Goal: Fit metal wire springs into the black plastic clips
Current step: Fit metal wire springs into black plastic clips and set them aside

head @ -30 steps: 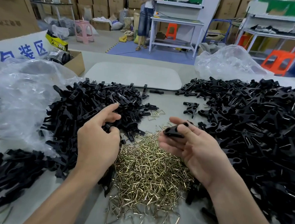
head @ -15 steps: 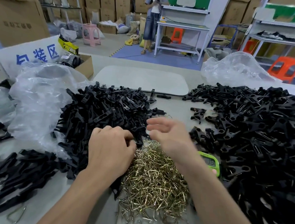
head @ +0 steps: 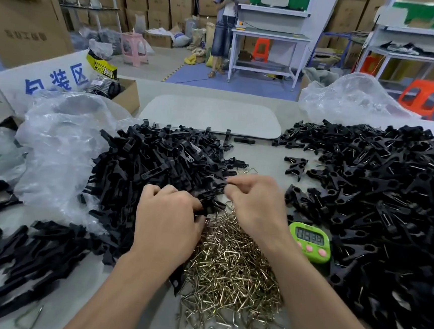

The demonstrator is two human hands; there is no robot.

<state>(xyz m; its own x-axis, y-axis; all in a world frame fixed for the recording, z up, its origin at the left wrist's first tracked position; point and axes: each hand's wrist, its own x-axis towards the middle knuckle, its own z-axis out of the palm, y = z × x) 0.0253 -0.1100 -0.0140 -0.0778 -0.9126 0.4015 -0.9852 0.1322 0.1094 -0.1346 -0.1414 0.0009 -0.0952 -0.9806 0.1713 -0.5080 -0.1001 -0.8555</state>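
A heap of brass-coloured wire springs (head: pixel 230 273) lies on the table right in front of me. Black plastic clip halves (head: pixel 158 164) are piled to its left and far side. My left hand (head: pixel 169 220) is curled at the near edge of that pile and grips a black clip piece (head: pixel 213 205). My right hand (head: pixel 257 204) reaches across the springs and pinches another black clip piece (head: pixel 217 183) at the pile's right edge. A much larger heap of black clips (head: pixel 379 212) fills the right side.
A green digital timer (head: pixel 310 240) sits just right of my right wrist. Crumpled clear plastic bags (head: pixel 62 145) lie at the left and far right. A pale grey board (head: pixel 212 115) lies beyond the piles. A person stands at a workbench in the background.
My right hand held a clip over the springs, palm up; it has turned over and reached left into the clip pile. The left hand curled and drew nearer. The green timer came into sight.
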